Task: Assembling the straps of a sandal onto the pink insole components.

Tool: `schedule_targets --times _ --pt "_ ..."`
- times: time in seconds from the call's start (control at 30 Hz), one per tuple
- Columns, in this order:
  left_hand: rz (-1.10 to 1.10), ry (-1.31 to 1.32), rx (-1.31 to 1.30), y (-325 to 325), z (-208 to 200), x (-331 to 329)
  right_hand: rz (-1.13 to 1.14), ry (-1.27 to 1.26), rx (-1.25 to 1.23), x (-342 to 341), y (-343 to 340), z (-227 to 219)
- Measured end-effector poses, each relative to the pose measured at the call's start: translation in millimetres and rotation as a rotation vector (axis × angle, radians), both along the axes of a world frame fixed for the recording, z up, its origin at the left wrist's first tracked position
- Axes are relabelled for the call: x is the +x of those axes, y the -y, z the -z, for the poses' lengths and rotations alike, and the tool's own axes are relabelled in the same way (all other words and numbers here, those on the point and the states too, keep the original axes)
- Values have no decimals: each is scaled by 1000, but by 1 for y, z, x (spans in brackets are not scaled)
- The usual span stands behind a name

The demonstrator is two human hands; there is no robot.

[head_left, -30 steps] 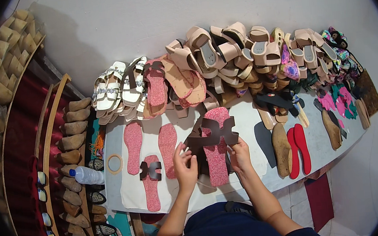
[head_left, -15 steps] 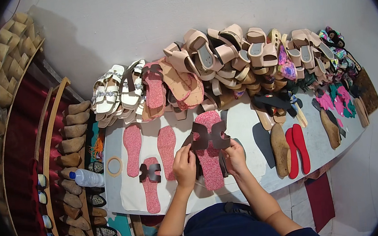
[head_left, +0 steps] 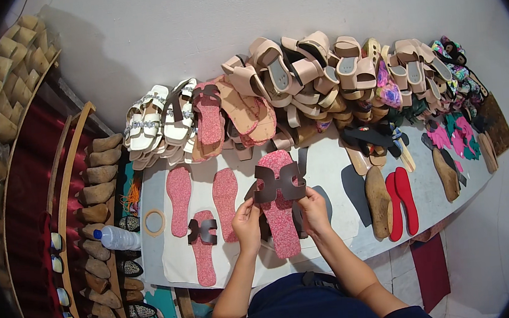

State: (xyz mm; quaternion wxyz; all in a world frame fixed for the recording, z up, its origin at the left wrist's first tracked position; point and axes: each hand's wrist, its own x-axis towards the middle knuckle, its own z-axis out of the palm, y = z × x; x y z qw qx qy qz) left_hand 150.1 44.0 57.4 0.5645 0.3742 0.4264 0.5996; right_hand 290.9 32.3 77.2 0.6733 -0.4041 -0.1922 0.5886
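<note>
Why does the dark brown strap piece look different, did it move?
Yes. The dark brown strap piece shifted left, toward the two bare pink insoles.

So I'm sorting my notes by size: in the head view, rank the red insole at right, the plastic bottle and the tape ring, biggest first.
1. Red insole, clearly longest.
2. Plastic bottle.
3. Tape ring, smallest, though not far off the bottle.

We see a dark brown strap (head_left: 279, 182) over a pink speckled insole (head_left: 281, 218). Left of that insole lie two more pink speckled insoles (head_left: 180, 200), right of it a plain red pair (head_left: 401, 201); behind it, beige sandals (head_left: 295, 72).
</note>
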Motion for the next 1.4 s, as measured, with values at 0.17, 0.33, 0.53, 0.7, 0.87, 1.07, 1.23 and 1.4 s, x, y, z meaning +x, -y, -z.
schedule_targets --times 0.17,0.33,0.53,0.7,0.87,1.07,1.23,1.4 --pt "-9 -24 -3 2 -3 0 15 -8 -5 0 0 0" --pt "33 -16 -43 3 -3 0 19 -17 5 4 -2 3" --pt "70 60 -81 2 -4 -1 13 -15 2 4 -2 4" --pt "155 130 -122 3 -8 -2 45 35 -5 3 -2 2" --pt "202 98 -94 2 -8 1 56 124 -17 1 0 -2" --pt "212 32 -88 -3 -4 2 66 199 2 1 -1 1" --pt "204 167 -122 -4 -10 5 3 187 -26 0 1 -3" --pt "197 159 -139 -1 -9 9 7 133 -23 5 -2 13"
